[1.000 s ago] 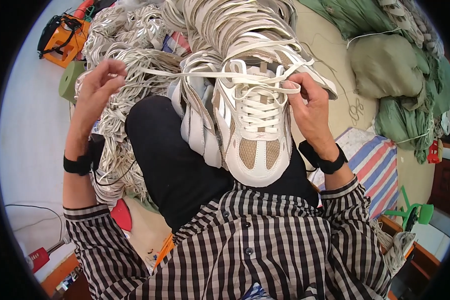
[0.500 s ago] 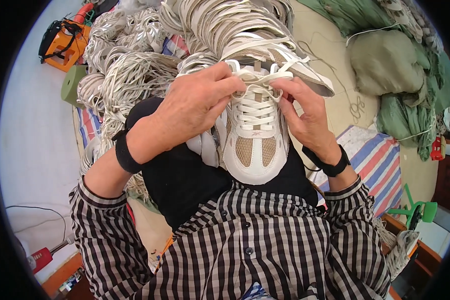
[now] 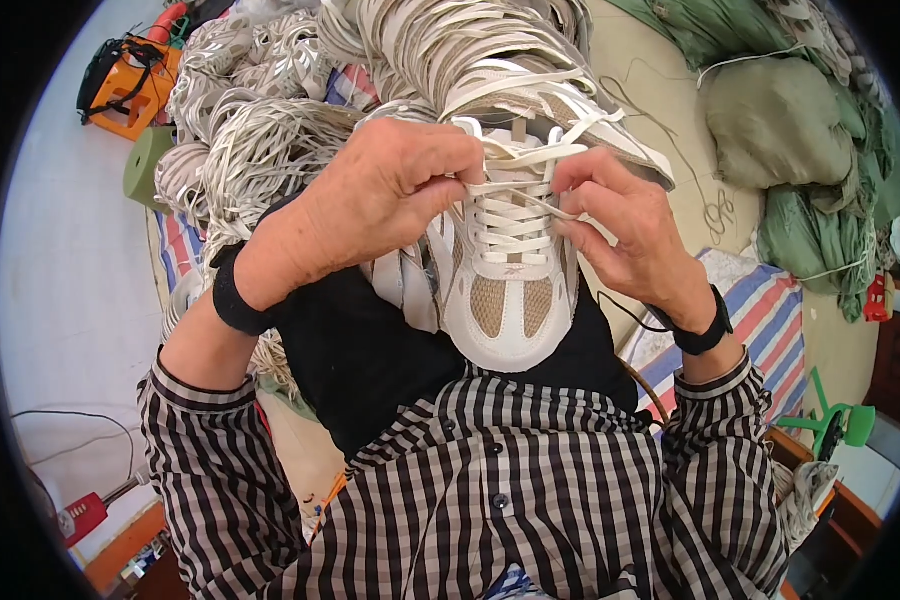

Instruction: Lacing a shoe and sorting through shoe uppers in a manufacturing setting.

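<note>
On my lap lies a white and tan shoe upper [image 3: 510,310], its toe toward me. A flat white shoelace [image 3: 515,188] crosses its tongue in several rows. My left hand [image 3: 395,190] pinches the lace at the upper's left edge, between thumb and bent fingers. At the right eyelets, my right hand [image 3: 620,215] has its thumb and fingers closed on the lace's other side. Loose lace loops stand above the top eyelets. Part of another pale upper [image 3: 407,290] shows under the left side of this one.
A long stack of similar uppers [image 3: 470,60] stretches away beyond my hands. Heaps of laced uppers [image 3: 260,150] lie to the left. Green sacks [image 3: 780,125] and a striped sheet [image 3: 740,320] are on the right. An orange stool [image 3: 135,85] stands far left.
My left hand has shifted slightly left, and my right hand right and lower. The lace between them now stretches straighter across the tongue.
</note>
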`<state>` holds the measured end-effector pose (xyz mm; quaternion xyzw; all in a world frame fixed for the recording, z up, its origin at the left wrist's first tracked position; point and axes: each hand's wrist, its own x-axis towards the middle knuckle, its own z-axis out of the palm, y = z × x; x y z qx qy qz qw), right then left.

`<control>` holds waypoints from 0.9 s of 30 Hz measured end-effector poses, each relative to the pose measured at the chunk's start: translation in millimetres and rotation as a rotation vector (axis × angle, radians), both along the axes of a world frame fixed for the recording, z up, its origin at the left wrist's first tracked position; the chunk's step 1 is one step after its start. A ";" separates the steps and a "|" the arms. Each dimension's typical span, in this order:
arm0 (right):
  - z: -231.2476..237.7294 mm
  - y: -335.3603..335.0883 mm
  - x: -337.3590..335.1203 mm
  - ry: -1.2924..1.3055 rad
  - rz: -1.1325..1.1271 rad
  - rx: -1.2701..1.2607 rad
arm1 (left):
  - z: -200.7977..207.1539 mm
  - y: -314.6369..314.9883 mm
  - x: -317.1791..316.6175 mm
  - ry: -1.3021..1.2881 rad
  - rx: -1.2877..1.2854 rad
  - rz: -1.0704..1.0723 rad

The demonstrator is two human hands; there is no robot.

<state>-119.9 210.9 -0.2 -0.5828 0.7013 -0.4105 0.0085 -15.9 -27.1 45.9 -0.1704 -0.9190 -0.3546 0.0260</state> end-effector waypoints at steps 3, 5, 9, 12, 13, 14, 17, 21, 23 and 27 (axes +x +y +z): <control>0.6 0.7 -0.7 -0.026 0.051 0.054 | -0.2 -0.2 0.0 -0.031 -0.022 0.013; 8.3 5.3 2.0 0.211 -0.035 0.154 | 1.9 -0.4 -0.2 -0.044 -0.019 0.027; 13.9 10.1 12.9 0.360 -0.075 0.179 | 5.6 -0.1 -2.5 -0.103 0.009 0.063; 14.5 10.5 14.9 0.360 -0.102 0.182 | 9.5 1.2 -3.5 -0.172 0.074 0.080; 13.1 11.2 14.1 0.157 -0.152 0.106 | 10.1 2.1 -2.9 -0.172 0.074 0.079; 11.6 11.9 13.1 -0.045 -0.200 0.028 | 10.9 3.6 -1.3 -0.197 0.164 0.109; 10.2 15.8 5.3 -0.311 -0.303 -0.136 | 11.5 -0.5 -0.2 -0.246 0.382 0.181; 11.3 14.3 -0.3 -0.633 -0.306 -0.212 | 3.6 -21.1 1.1 -0.251 0.444 0.262; 3.3 11.9 -4.8 -0.545 -0.312 -0.192 | 0.2 -16.1 1.1 -0.275 0.447 0.284; -2.0 2.9 -6.1 -0.289 -0.267 -0.137 | -4.0 -2.7 -4.2 -0.113 0.187 0.284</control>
